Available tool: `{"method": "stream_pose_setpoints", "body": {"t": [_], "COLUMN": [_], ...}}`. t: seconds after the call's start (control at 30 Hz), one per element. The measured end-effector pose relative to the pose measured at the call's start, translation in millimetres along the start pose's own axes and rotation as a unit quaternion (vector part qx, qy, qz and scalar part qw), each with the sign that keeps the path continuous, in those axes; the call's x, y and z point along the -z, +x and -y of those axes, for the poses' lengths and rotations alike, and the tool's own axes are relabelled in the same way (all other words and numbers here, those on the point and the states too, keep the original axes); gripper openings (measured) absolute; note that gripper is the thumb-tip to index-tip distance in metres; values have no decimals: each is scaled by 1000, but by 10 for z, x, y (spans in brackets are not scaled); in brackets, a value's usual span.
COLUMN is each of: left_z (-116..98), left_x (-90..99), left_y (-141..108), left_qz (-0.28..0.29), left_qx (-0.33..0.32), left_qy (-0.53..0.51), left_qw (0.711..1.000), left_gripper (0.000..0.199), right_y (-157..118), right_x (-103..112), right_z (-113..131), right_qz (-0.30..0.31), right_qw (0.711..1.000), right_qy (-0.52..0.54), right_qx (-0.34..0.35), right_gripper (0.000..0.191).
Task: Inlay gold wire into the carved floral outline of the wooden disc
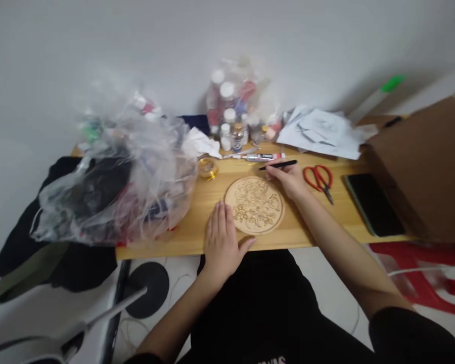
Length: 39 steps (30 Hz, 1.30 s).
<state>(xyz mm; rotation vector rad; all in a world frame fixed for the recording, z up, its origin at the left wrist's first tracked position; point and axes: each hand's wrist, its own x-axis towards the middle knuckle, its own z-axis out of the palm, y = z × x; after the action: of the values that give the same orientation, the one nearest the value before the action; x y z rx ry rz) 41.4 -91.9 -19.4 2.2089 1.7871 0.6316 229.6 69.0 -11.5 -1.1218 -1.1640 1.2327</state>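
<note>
A round wooden disc [243,190] lies flat on the table, with raised gold-coloured wire outlines [255,201] of a floral pattern across it. My left hand [222,237] rests with fingers stretched out along the disc's left edge and the thumb apart near its lower edge. Beyond the disc's upper right rim, my right hand [288,178] is closed on black tweezers [282,164], their thin tip pointing left. Whether the tip grips anything is too small to tell. Behind the disc lie a glue tube [264,157] and a spool of gold wire [208,168].
Red-handled pliers [318,178] and a dark phone [373,205] lie to the right, beside a cardboard box [420,167]. Bagged small bottles [227,111] and paper sheets [320,132] stand along the wall. A large plastic bag [136,187] fills the left side of the wooden table [189,222].
</note>
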Motion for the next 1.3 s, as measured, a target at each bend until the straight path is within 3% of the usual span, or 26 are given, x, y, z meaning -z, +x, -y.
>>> {"method": "stream_pose_setpoints", "body": {"t": [0.1, 0.3, 0.47, 0.63, 0.7, 0.8, 0.87, 0.93, 1.13, 1.3], "left_z": [59, 178, 286, 410, 460, 503, 511, 516, 574, 594], "left_x": [-96, 11, 68, 199, 238, 270, 279, 276, 208, 185], "left_y": [63, 283, 592, 888, 943, 961, 959, 961, 974, 974], "left_qz": [-17, 40, 51, 117, 96, 6, -34, -39, 0, 39], "left_qx": [-14, -69, -117, -321, -395, -458, -470, -470, -477, -477], "left_qy": [23, 14, 67, 29, 4, -3, -6, -7, 19, 30], "left_qw": [999, 997, 990, 939, 914, 889, 882, 882, 879, 877], "left_gripper": [92, 91, 95, 72, 57, 36, 27, 22, 20, 22], "right_y": [28, 31, 77, 155, 164, 157, 152, 157, 222, 239], "right_x": [24, 97, 199, 247, 245, 229, 221, 223, 299, 314], "right_z": [30, 78, 69, -22, -58, -101, -127, -156, -264, -273], "right_qz": [3, 18, -12, -45, -60, -98, -120, -137, -136, -123], "right_qw": [1000, 1000, 999, 995, 986, 965, 952, 943, 931, 938], "right_qy": [10, 20, -7, -65, -123, -193, -212, -222, -222, -202], "right_qx": [0, 3, 31, 57, 90, 150, 182, 207, 257, 254], "right_gripper": [35, 31, 21, 16, 16, 15, 14, 13, 20, 15]}}
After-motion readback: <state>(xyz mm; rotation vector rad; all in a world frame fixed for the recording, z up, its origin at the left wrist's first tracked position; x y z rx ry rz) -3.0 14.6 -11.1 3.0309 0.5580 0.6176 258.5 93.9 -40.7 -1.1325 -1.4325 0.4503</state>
